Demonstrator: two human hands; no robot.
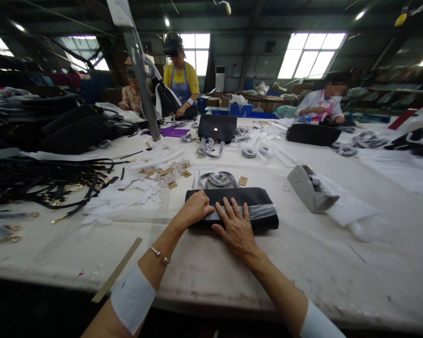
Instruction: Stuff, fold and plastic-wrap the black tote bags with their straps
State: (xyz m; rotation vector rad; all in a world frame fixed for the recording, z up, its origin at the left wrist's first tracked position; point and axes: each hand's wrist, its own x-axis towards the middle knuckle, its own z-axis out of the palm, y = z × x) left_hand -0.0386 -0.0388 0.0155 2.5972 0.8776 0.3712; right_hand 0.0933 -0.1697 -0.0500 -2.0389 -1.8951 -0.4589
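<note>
A black bag [229, 195] lies flat on the table in front of me, its long side running left to right. Across its front runs a shiny grey strip [262, 212] that looks like thin plastic wrap. My left hand [196, 207] is closed at the bag's left end, fingers curled and thumb tip against the strip; whatever it may pinch is hidden. Spread flat, my right hand [237, 231] presses on the middle of the bag and covers part of the strip. Just behind the bag lies a coiled strap [218, 180] in clear wrap.
A grey tape dispenser [310, 190] stands to the right. Black straps with gold clips [81, 183], white strips [127, 199] and brown tags [172, 173] lie left. A flat ruler-like strip [118, 268] rests near the front edge. Several co-workers [181, 80] are across the table.
</note>
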